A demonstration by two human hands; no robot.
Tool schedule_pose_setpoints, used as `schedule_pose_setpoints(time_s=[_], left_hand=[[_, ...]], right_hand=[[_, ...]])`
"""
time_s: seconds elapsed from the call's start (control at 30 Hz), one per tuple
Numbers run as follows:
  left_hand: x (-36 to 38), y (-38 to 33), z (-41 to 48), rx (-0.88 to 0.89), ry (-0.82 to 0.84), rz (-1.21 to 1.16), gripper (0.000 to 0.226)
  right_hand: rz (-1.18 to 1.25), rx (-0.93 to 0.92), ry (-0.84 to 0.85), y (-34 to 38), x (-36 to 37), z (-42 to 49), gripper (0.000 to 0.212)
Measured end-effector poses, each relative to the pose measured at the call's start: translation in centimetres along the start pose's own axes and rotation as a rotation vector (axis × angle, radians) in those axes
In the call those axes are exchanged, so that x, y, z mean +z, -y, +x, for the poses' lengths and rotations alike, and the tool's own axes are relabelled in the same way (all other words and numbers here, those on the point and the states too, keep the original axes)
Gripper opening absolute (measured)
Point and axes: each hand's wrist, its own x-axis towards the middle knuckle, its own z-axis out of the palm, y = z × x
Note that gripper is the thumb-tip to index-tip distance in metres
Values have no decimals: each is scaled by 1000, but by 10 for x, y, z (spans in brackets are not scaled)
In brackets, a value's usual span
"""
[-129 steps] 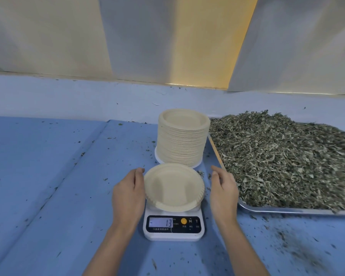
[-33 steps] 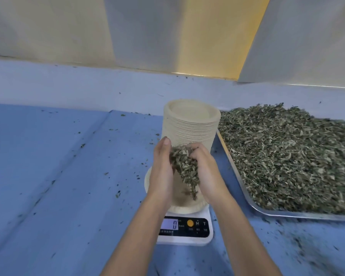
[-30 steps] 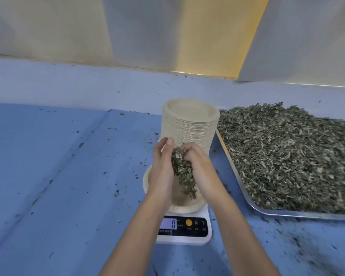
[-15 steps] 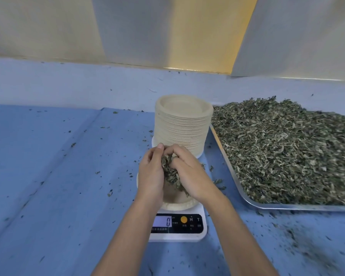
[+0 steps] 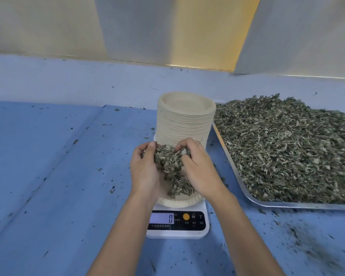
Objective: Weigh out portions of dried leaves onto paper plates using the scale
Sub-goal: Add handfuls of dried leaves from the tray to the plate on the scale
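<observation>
The left hand and right hand hold one clump of dried leaves in curled fingers at mid-frame, above the single paper plate on one scale showing 0. The hands hide much of that plate. One plate stack stands behind, and one heaped tray lies at right on the blue counter.

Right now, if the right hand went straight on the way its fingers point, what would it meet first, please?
Probably the clump of dried leaves that the right hand cups against the left hand; beyond, the plate stack, though depth is unclear.
</observation>
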Motion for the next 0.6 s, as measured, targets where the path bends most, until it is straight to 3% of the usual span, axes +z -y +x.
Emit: schedule_pose_setpoints(time_s=[0.33,0.6], left_hand=[[0,-16,-1,-5,20,-149,13],[-1,-17,0,-20,6,-130,10]], right_hand=[[-224,53,155,-10,-3,-1,23],[-209,57,191,-6,-5,-3,17]])
